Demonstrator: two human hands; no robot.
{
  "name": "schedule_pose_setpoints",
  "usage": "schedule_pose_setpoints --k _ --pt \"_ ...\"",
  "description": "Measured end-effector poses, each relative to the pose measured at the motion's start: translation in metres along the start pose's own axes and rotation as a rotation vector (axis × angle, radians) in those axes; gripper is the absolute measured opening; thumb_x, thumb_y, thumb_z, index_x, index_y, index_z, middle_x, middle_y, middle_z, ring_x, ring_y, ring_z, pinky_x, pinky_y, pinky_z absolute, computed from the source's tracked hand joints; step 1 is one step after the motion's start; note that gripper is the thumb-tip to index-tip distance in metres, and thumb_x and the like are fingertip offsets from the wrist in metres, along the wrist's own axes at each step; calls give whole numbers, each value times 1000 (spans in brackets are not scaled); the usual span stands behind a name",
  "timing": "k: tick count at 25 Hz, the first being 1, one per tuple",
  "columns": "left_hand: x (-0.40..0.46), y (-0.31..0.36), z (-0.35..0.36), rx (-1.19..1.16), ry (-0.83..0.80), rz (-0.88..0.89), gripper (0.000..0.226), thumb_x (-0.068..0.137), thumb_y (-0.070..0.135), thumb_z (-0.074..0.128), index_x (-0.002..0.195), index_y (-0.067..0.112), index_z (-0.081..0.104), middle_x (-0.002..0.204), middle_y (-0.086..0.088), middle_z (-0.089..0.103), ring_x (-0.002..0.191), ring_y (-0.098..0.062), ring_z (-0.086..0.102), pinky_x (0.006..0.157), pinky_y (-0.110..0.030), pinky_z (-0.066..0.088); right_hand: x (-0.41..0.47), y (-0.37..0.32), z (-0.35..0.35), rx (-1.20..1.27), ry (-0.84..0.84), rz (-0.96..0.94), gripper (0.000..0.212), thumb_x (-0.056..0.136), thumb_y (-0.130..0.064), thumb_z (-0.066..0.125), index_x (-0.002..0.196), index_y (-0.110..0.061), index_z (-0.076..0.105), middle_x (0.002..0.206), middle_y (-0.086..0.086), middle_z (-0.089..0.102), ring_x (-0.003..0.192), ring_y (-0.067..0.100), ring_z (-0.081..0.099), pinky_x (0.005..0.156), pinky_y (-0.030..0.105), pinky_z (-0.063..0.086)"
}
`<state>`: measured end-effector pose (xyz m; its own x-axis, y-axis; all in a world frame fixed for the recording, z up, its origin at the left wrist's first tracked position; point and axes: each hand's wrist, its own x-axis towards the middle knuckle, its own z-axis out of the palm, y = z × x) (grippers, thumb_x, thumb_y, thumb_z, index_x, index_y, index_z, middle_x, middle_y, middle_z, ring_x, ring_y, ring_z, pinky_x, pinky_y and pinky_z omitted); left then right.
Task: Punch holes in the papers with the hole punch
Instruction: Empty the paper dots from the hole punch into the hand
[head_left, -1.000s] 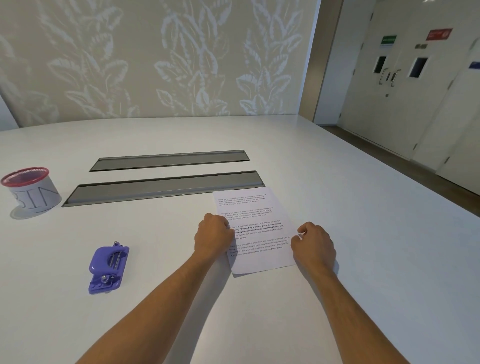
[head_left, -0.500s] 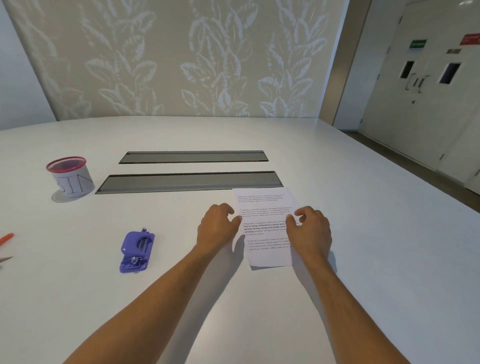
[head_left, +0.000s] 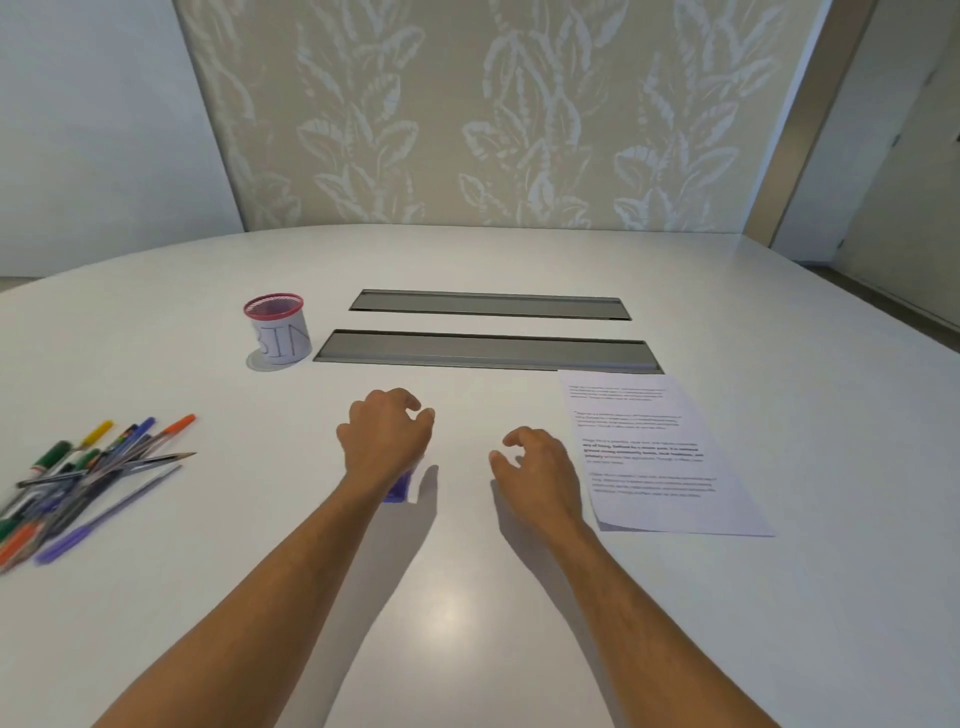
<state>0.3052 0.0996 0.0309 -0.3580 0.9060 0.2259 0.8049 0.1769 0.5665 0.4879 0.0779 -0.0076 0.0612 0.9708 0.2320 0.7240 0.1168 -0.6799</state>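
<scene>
White table (head_left: 467, 597): left hand (head_left: 384, 441) poised over purple hole punch (head_left: 400, 486), mostly hiding it, fingers curled, grip loose; contact cannot be told. Right hand (head_left: 540, 478) grip slack, empty, just left of printed papers (head_left: 660, 457) lying flat. Mesh cup (head_left: 278, 330) behind; pens (head_left: 88, 473) far left.

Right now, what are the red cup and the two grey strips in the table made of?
The red cup looks like fine wire mesh, probably metal, with white paper wrapped round it marked BIN. The two grey strips look like brushed metal lids, dull grey with a soft sheen, though painted plastic is possible. They sit flush in the smooth white table.
</scene>
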Motion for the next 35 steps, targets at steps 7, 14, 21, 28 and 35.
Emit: schedule_pose_setpoints --k 7,14,21,28,35 --pt "9 -50 -14 -202 -194 -232 35 84 37 66 113 19 58 109 -9 65 92 -27 64 86 -43 55 -5 -27 45 -80 -99 -91 31 96 -32 53 119 -13 64 122 3 66 116 24 57 102 33 39" --pt "8 -58 -15 -507 -294 -303 11 85 25 72 87 19 63 80 -3 70 62 -16 68 47 -23 50 -9 -25 51 -201 -87 -185 27 97 -30 48 111 -12 62 112 1 64 109 23 54 110 37 29" --pt "15 -59 -30 -662 -277 -358 8 90 22 67 93 14 66 78 -1 69 61 -12 63 49 -23 44 -10 -26 51 -192 -145 -121 43 100 -38 45 135 -15 54 144 2 52 135 21 43 119 36 21" --pt "29 -89 -53 -611 -229 -381 9 91 22 65 95 14 66 82 -3 68 67 -15 60 54 -26 44 -10 -25 52 -153 -59 -162 21 94 -30 54 100 -11 64 100 1 65 99 22 57 108 41 35" --pt "29 -115 -53 -568 -230 -387 9 89 22 68 93 14 67 85 -7 71 64 -17 65 47 -23 47 -10 -23 54 -131 -37 -182 20 93 -29 57 102 -13 64 103 -1 66 101 21 56 108 37 35"
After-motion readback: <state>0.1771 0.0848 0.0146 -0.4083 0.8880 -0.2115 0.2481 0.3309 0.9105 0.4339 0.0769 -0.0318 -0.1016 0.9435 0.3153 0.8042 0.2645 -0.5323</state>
